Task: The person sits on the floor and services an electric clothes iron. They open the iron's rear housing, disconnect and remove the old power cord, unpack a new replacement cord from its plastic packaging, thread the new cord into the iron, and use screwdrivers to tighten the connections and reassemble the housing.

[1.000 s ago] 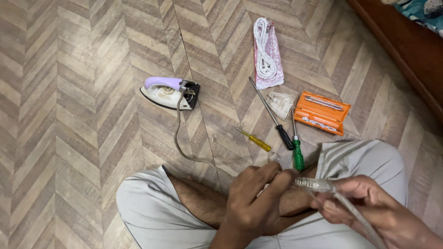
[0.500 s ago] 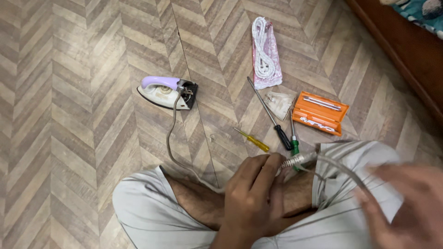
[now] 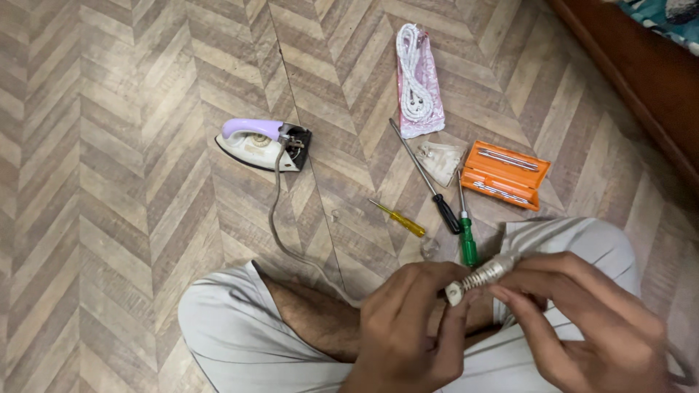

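A person is sitting cross-legged on a herringbone wood-look floor [image 3: 109, 218], working on the cord end [image 3: 484, 275], a ribbed metal spring sleeve tipped with a pale cap. The left hand [image 3: 408, 327] is pinching the capped tip between thumb and fingers; the right hand [image 3: 582, 320] is curling its fingers around the sleeve just behind it. The cord end is sitting above the lap, well apart from the iron [image 3: 262, 144], a white body with a lilac handle whose back plate appears already open, wiring exposed. Between iron and lap are lying a yellow screwdriver [image 3: 399, 218], a black one [image 3: 429, 182] and a green one [image 3: 466, 233]; beyond them, an orange plastic case [image 3: 506, 175] and a packaged white cord [image 3: 416, 80], seemingly still unopened.
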